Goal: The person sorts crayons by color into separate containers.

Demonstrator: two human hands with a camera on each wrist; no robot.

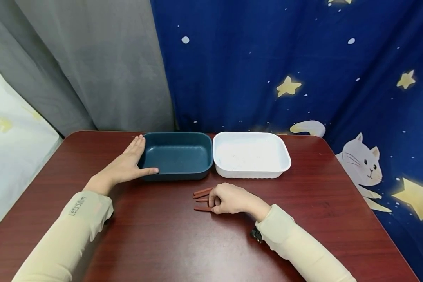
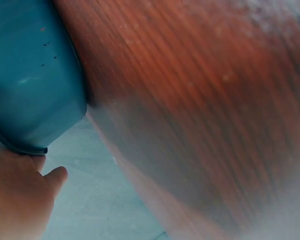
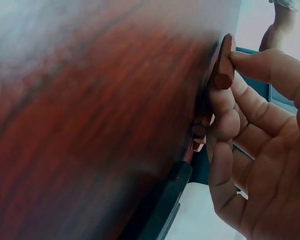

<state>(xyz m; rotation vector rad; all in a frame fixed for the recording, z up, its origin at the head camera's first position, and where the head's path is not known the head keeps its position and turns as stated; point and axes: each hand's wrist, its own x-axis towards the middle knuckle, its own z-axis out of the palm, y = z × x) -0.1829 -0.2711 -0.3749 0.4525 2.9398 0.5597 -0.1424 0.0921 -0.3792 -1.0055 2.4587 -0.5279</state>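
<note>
My left hand rests on the left end of a dark teal rectangular tub. Its fingers lie straight along the side, with the thumb on the front rim. Just in front of the tubs, my right hand pinches a short reddish-brown stick between thumb and finger, low at the tabletop. Other similar sticks lie beside it, partly hidden behind the fingers. In the right wrist view, stick ends show past the curled fingers.
A white rectangular tub stands against the right side of the teal one, near the back edge of the dark red wooden table. Behind hang a grey curtain and a blue star-patterned curtain.
</note>
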